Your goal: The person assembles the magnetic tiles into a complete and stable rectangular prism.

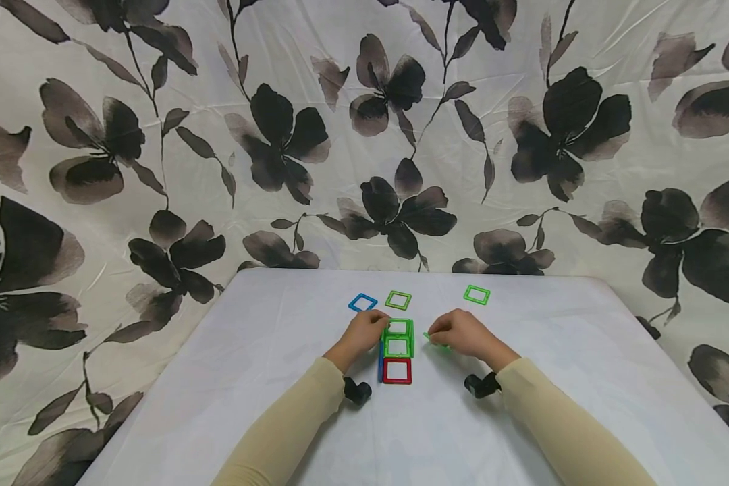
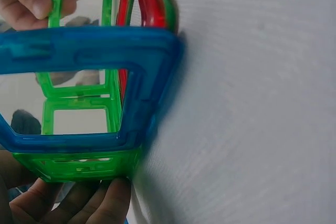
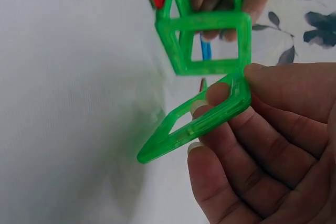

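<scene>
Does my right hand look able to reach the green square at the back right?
Probably yes: the right hand pinches another green piece, but nothing visible blocks its way to that square.

Floral fabric (image 1: 364, 135) behind a white table (image 1: 267, 337)

The floral fabric fills the background, pale cream to white, printed with large flowers (image 1: 273, 111) in black and smoky brown. Leafy stems (image 1: 470, 121) run between the blooms. Fine creases and a slight sheen show near the top. The fabric continues down past both sides of the white table, whose far corners are rounded. Close up, in the left wrist view, the table's surface has a fine texture; the right wrist view catches some of the print.
</scene>
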Available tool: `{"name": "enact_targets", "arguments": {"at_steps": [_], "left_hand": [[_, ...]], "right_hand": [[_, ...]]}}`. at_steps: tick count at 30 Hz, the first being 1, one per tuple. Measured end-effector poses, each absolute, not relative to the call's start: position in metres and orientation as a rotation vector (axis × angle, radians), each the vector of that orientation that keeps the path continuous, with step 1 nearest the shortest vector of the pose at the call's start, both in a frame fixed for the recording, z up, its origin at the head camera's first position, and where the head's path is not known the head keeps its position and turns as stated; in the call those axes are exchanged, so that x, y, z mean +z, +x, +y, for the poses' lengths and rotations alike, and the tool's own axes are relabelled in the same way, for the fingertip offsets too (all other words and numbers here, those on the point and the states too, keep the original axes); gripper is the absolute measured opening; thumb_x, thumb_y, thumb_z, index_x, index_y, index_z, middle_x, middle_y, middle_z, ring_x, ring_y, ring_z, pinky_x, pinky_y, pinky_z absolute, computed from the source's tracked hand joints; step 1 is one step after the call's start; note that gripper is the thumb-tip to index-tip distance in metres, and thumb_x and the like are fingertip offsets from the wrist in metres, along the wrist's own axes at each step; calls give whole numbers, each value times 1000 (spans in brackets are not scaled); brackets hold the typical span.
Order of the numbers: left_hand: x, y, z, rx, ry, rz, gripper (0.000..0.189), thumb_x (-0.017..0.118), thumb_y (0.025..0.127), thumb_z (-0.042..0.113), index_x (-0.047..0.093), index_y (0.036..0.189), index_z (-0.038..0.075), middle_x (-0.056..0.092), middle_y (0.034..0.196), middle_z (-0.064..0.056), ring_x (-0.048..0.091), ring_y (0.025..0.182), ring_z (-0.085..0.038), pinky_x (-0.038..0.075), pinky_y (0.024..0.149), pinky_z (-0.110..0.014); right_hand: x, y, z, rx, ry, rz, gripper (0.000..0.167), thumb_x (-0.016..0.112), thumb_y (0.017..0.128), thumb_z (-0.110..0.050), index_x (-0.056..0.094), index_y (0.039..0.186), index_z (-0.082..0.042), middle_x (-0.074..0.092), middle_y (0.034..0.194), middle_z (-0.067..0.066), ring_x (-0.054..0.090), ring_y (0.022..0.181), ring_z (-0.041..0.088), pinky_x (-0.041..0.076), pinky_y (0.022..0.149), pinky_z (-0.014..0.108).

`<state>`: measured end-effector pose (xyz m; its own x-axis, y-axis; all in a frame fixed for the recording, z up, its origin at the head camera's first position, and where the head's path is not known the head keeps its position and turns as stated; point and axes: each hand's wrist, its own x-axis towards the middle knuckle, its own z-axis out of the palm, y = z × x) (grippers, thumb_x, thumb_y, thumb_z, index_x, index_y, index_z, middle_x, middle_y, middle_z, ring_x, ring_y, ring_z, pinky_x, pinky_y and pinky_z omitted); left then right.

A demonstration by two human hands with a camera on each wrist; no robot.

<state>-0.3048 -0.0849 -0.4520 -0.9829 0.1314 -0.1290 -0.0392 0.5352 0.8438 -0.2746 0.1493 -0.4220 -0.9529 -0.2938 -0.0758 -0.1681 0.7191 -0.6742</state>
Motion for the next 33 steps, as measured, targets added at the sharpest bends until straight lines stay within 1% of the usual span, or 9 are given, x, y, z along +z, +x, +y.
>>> {"name": "enact_targets", "arguments": {"at_steps": [4, 10, 13, 19, 24, 28, 33], "left_hand": [[-450, -304, -85, 1434, 81, 2594, 31, 51, 98, 33, 67, 117, 15, 65, 119, -4, 55, 106, -20, 47, 95, -43], [-451, -304, -86, 1426, 91, 2596, 32, 51, 98, 32, 66, 119, 14, 64, 121, -4, 55, 108, -21, 46, 97, -44], [-451, -303, -85, 1428, 85, 2594, 32, 51, 98, 33, 66, 119, 14, 64, 121, -4, 55, 108, -21, 46, 97, -44], [-449, -302, -85, 1428, 67, 2585, 32, 50, 99, 34, 66, 120, 16, 64, 123, -3, 54, 110, -21, 46, 99, -45], [-449, -301, -85, 1424, 62, 2589, 32, 50, 99, 34, 66, 120, 16, 64, 123, -3, 54, 109, -21, 46, 98, -44], [-449, -301, -84, 1429, 60, 2589, 32, 50, 99, 34, 66, 120, 16, 64, 122, -3, 54, 109, -21, 46, 98, -44], [-449, -301, -85, 1432, 52, 2578, 31, 50, 99, 34, 66, 119, 16, 64, 123, -3, 53, 109, -22, 46, 98, -44]], "right_hand": [[-423, -271, 146, -1150, -324, 2684, 11, 69, 88, -18, 75, 96, -13, 71, 88, -3, 59, 74, 13, 51, 64, 28], [-424, -263, 142, -1289, -253, 2586, 11, 67, 89, -14, 72, 94, -7, 70, 82, 1, 57, 69, 15, 53, 64, 32], [-424, -260, 140, -1342, -229, 2547, 12, 67, 88, -14, 71, 94, -5, 70, 82, 2, 57, 68, 16, 53, 63, 33], [-429, -256, 140, -1430, -172, 2470, 15, 67, 88, -15, 70, 96, -2, 69, 81, 3, 58, 69, 17, 53, 63, 31], [-432, -252, 138, -1496, -145, 2419, 17, 65, 89, -15, 69, 96, 0, 70, 83, 5, 61, 71, 17, 55, 65, 31], [-433, -249, 136, -1539, -130, 2382, 17, 63, 89, -14, 69, 96, 1, 71, 85, 7, 62, 71, 17, 56, 65, 31], [-436, -246, 134, -1594, -119, 2341, 14, 64, 88, -13, 68, 92, -1, 69, 82, 6, 60, 69, 16, 56, 64, 32]]}}
